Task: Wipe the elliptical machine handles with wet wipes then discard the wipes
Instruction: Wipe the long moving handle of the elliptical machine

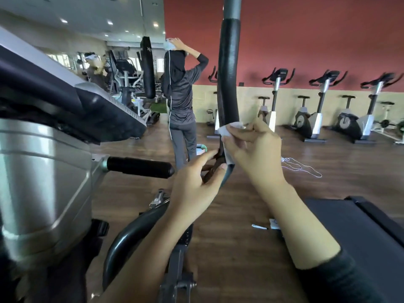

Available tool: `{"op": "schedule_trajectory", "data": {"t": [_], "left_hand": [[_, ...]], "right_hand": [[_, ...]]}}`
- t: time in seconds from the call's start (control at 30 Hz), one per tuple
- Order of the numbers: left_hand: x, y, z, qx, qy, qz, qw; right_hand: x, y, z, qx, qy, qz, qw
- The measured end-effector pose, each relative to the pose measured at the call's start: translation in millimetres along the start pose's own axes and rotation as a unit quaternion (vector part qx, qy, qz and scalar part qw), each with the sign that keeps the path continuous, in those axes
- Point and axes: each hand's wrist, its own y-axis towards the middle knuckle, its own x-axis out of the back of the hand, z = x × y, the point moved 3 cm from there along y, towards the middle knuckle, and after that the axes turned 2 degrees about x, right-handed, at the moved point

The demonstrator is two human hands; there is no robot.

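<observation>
The elliptical's tall moving handle (227, 68) runs down the middle of the head view, its black foam grip ending just above my hands. My right hand (253, 147) wraps a white wet wipe (227, 136) round the bar at the foot of the foam grip. Just below, my left hand (196, 182) grips the bar between thumb and fingers. A short fixed handle (140, 166) with a black grip sticks out from the machine's silver body (43, 171) on the left.
A person in dark clothes (182, 101) stands on the wood floor just beyond the handle. Exercise bikes (310, 114) line the far wall. A dark treadmill deck (360, 226) lies at the lower right. A punching bag (147, 68) hangs at the back. A white cord (301, 166) lies on the floor.
</observation>
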Motion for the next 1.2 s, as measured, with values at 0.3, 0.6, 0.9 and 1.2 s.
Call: {"op": "schedule_trajectory", "data": {"t": [0.3,0.6,0.9,1.2], "left_hand": [[9,-10,4,0.000,-0.035,0.022,0.999],[17,-19,12,-0.013,-0.016,0.024,1.000],[17,-20,14,-0.031,0.005,0.016,0.999],[16,-21,18,-0.030,0.003,0.007,1.000]], "right_hand": [[-20,31,5,-0.009,-0.066,0.037,0.997],[4,-18,10,-0.011,-0.029,0.012,0.999],[-2,-2,15,-0.044,-0.019,0.023,0.999],[9,-44,13,-0.123,0.069,-0.002,0.990]]}}
